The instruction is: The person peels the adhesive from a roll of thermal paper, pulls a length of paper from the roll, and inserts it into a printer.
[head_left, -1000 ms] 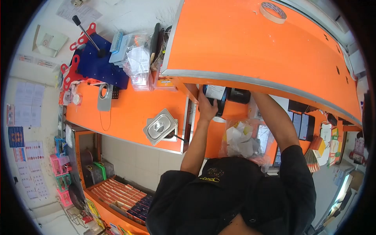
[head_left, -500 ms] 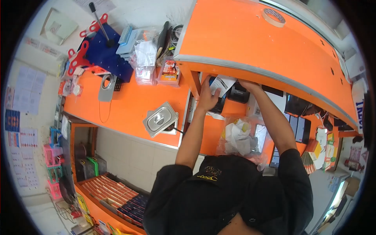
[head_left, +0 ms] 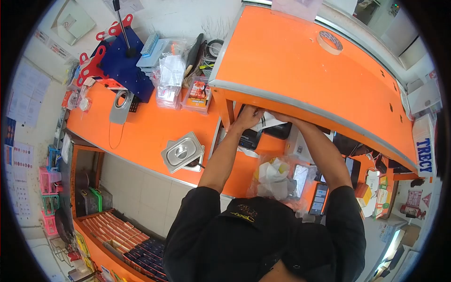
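A white printed paper (head_left: 268, 121) lies between my two hands under the raised orange shelf. My left hand (head_left: 250, 117) is closed at the paper's left edge, its fingers curled above a black printer (head_left: 250, 139). My right hand (head_left: 282, 117) reaches in at the paper's right side, its fingers hidden by the shelf edge. Below it sits a second black device (head_left: 278, 131).
The orange shelf (head_left: 300, 61) overhangs the counter and carries a tape roll (head_left: 330, 43). Near my forearms are a clear plastic bag (head_left: 275, 181), phones (head_left: 319, 198) and a steel lid (head_left: 182, 151). A blue press (head_left: 123, 66) stands at the back left.
My left hand has curled its fingers more tightly at the paper. My right hand has gone further under the shelf edge, and the camera view has shifted slightly.
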Tool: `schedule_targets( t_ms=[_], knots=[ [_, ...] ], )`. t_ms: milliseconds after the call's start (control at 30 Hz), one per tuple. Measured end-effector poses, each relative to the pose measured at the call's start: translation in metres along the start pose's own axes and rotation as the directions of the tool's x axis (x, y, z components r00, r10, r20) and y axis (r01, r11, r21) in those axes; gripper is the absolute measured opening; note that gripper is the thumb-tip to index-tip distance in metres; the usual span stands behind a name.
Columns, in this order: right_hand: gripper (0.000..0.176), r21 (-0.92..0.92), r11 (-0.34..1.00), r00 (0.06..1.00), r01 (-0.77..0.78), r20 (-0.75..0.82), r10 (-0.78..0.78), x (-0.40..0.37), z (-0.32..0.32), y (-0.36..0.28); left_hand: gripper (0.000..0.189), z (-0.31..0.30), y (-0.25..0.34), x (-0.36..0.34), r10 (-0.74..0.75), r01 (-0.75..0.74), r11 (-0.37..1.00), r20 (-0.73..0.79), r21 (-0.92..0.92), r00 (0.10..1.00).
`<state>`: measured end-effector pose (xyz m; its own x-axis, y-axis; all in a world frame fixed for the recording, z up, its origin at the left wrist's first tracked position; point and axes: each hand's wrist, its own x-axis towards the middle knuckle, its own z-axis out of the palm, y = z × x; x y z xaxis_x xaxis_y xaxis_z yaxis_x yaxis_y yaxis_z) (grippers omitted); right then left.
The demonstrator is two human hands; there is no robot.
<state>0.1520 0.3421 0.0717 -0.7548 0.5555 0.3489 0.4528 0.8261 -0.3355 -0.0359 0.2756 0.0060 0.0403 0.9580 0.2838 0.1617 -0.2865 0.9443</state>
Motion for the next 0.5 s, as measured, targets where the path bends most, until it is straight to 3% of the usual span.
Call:
schedule_targets(
  t_ms=[33,100,167,200,300,433,500],
  knots=[
    [0.038,0.0,1.0,1.0,-0.005,-0.005,0.005,0.005,-0.001,0.002,0.021,0.0,-0.004,0.005,0.066,-0.071,0.995,-0.06,-0.071,0.996],
    [0.039,0.003,1.0,1.0,-0.009,-0.01,0.009,0.017,0.0,0.005,0.027,-0.005,-0.008,0.005,0.021,-0.023,0.999,-0.087,-0.024,0.996],
    [0.039,0.011,1.0,1.0,-0.013,-0.013,0.013,0.031,0.005,0.007,0.03,-0.011,-0.006,0.004,-0.079,0.089,0.984,-0.066,0.155,0.995],
    [0.039,0.012,1.0,1.0,-0.018,-0.016,0.018,0.035,0.005,0.009,0.032,-0.011,-0.002,0.004,-0.173,0.178,0.983,-0.088,0.043,0.981],
    [0.04,0.022,0.999,0.999,-0.04,-0.017,0.041,0.042,0.008,0.013,0.035,-0.014,0.001,0.007,-0.092,0.124,0.976,-0.176,0.179,0.98],
    [0.041,0.04,0.996,0.997,-0.078,-0.014,0.078,0.041,0.013,0.015,0.037,-0.015,-0.024,0.016,-0.125,0.195,0.955,-0.289,0.226,0.949],
    [0.041,0.053,0.993,0.995,-0.103,-0.012,0.103,0.037,0.016,0.015,0.037,-0.013,-0.033,0.016,-0.044,0.128,0.964,-0.333,0.234,0.942]
  ],
)
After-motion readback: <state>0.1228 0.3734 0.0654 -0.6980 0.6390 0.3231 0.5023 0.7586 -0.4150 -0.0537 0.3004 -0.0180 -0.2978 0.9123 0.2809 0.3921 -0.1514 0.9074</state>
